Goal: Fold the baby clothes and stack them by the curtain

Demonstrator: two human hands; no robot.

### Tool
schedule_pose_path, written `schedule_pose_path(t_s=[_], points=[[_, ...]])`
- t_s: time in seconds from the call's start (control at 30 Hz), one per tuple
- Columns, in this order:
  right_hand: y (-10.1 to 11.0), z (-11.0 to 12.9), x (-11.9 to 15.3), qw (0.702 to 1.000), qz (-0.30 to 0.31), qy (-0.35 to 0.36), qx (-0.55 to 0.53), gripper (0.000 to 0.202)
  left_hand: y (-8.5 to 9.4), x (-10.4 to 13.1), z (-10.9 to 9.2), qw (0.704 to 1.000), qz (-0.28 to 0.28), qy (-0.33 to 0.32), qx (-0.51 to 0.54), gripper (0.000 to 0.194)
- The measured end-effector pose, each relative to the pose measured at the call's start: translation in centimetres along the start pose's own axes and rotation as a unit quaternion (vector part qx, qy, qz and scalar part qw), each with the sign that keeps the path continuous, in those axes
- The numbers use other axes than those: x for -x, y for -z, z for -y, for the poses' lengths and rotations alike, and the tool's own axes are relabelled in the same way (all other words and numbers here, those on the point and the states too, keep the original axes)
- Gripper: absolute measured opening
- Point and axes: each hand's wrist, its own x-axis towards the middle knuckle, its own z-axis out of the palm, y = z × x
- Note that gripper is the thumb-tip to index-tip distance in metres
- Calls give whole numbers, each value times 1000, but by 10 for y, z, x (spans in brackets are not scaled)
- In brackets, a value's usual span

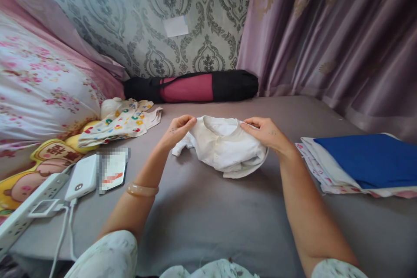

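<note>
The small white shirt [215, 150] is held up on the near side of the long bag [187, 88], roughly in front of its middle and well apart from it. Its neckline faces up and open, while the body sags in loose folds; whether the hem touches the grey sheet [208, 230] is hard to tell. The cloth looks light, thin and soft, likely to crumple rather than slip or break, so the shoulder seams either side of the collar seem the best place to take hold. The left hand [180, 131] has thumb and fingers pinched together on one shoulder; the right hand [264, 132] pinches the other the same way.

Farther out, a patterned garment [119, 122] lies just nearer than the bag's left end. Nearer still on that side are a phone [114, 178], a white power bank [83, 176] and a power strip [35, 200]. Nearer than the bag and beyond its right end sits a folded pile topped with blue cloth [371, 158]. A purple curtain [293, 30] hangs by that right end.
</note>
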Motion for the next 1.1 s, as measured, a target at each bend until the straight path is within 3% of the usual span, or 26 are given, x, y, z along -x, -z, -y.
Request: schedule_pose_path(t_s=[0.4,0.53,0.87,1.0,1.1], points=[[-2,5,3,999,-28,16,9,35,12,7,1,999,13,-35,-40,41],[0,10,5,1000,-9,18,-5,36,19,15,0,998,4,-40,-37,37],[3,31,8,999,10,18,39,34,35,41,-22,981,-89,-90,-146,26],[15,49,10,996,59,48,37,36,43,46,-29,976,-111,-111,-148,28],[28,65,8,992,72,71,72,37,51,44,-44,977,-98,-126,-139,29]])
